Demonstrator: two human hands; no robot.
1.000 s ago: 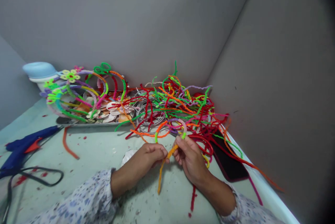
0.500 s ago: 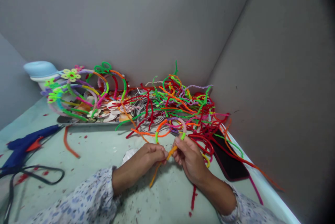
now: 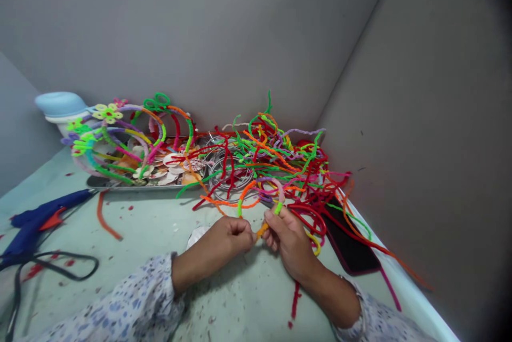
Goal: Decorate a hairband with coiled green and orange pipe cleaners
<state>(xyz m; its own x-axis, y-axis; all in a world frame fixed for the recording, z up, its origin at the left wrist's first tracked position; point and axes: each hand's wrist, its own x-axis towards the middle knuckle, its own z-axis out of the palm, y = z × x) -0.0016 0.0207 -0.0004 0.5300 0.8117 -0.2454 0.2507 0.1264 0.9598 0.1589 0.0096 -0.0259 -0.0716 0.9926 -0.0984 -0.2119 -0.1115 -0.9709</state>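
I've got left hand point(image 3: 229, 237) and right hand point(image 3: 291, 244) fingers pinched tight on one orange pipe cleaner point(image 3: 262, 230), one tangled heap point(image 3: 280, 163) just beyond them.

Both forearms come in from the lower edge and angle toward each other, with pale speckled sleeves point(image 3: 136, 304) ending short of the wrists. The left hand point(image 3: 230, 235) lies knuckles up, its fingers curled into a closed grip, thumb and forefinger pinched together. The right hand point(image 3: 291, 243) faces it, back toward the camera, fingertips point(image 3: 269, 219) pressed shut. The 2 grips nearly touch, both closed on 1 orange pipe cleaner point(image 3: 262, 231).
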